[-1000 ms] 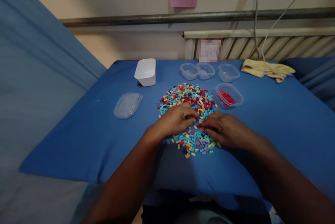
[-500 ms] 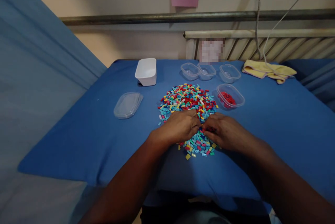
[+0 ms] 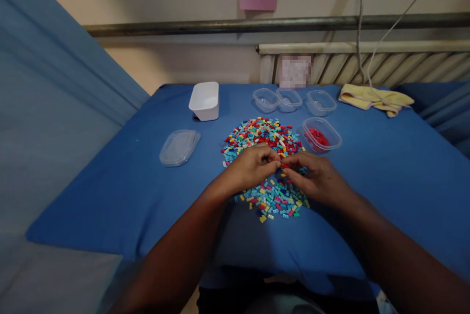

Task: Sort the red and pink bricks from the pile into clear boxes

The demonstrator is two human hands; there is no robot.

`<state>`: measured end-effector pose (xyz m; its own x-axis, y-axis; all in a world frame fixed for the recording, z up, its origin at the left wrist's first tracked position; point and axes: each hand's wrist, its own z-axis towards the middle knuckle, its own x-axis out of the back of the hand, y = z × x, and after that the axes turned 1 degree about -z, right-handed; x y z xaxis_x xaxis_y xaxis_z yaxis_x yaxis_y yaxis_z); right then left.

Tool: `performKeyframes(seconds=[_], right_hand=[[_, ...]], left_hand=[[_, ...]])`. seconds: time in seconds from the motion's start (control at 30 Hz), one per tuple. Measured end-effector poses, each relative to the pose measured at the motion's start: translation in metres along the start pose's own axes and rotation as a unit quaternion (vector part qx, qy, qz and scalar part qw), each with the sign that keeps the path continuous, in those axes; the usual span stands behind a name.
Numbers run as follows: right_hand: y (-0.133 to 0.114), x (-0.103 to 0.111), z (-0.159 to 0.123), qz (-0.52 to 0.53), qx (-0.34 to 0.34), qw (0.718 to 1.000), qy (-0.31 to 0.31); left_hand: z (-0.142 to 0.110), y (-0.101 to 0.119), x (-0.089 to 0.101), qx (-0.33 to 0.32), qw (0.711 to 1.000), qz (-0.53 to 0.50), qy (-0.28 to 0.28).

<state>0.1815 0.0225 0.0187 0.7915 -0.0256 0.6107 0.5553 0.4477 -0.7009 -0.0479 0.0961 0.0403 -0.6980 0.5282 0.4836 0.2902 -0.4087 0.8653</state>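
Note:
A heap of small multicoloured toy bricks [image 3: 279,196] lies in the middle of the blue cloth, with both my hands held over it. My left hand [image 3: 255,165] is closed in a pinch, thumb against forefinger; whatever is between those tips is too small to make out. Facing it, my right hand [image 3: 319,174] pinches a red toy brick [image 3: 285,166] between thumb and fingers. The fingertips of the two hands nearly meet. Just behind my right hand stands a clear plastic tub [image 3: 333,145] holding several red bricks [image 3: 317,139].
Three clear tubs [image 3: 266,100] stand along the back, near a folded yellow cloth [image 3: 374,98]. At the back left is a white container [image 3: 204,101], with clear lids [image 3: 179,147] stacked in front of it. A radiator [image 3: 341,62] and a pipe [image 3: 205,26] run along the wall.
Both hands have risen slightly from the heap and their fingertips have come together. A red brick now shows at the right fingertips, and more of the near bricks are uncovered.

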Motion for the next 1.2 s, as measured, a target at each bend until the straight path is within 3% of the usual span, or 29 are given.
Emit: performKeyframes(seconds=[0.13, 0.33, 0.43, 0.57, 0.73, 0.8, 0.9, 1.03, 1.2], right_hand=[[-0.002, -0.012, 0.002, 0.030, -0.021, 0.998, 0.059], [0.002, -0.027, 0.004, 0.124, -0.078, 0.985, 0.088], [0.005, -0.027, 0.004, 0.037, -0.023, 0.996, 0.083], [0.009, -0.023, 0.003, -0.140, 0.041, 0.988, 0.043], [0.005, -0.017, 0.002, -0.192, 0.065, 0.979, 0.009], [0.001, -0.014, 0.002, -0.178, 0.076, 0.981, 0.023], [-0.004, -0.010, 0.002, -0.164, 0.080, 0.982, 0.041], [-0.008, -0.008, 0.003, -0.178, 0.074, 0.980, 0.050], [0.001, 0.009, 0.009, -0.207, 0.075, 0.968, 0.125]], left_hand=[[0.003, -0.003, -0.008, 0.064, 0.989, -0.126, 0.040], [0.006, -0.011, -0.018, 0.074, 0.975, -0.205, 0.052], [0.004, -0.011, -0.020, 0.058, 0.989, -0.110, 0.077], [-0.002, -0.003, -0.018, 0.011, 0.995, 0.093, 0.029], [-0.007, 0.005, -0.017, 0.010, 0.990, 0.142, -0.017], [-0.007, 0.004, -0.017, 0.007, 0.995, 0.100, -0.016], [-0.005, -0.001, -0.019, 0.018, 0.999, -0.047, -0.019], [-0.001, -0.005, -0.022, 0.075, 0.970, -0.227, -0.030], [0.003, 0.000, -0.014, 0.110, 0.958, -0.264, 0.023]])
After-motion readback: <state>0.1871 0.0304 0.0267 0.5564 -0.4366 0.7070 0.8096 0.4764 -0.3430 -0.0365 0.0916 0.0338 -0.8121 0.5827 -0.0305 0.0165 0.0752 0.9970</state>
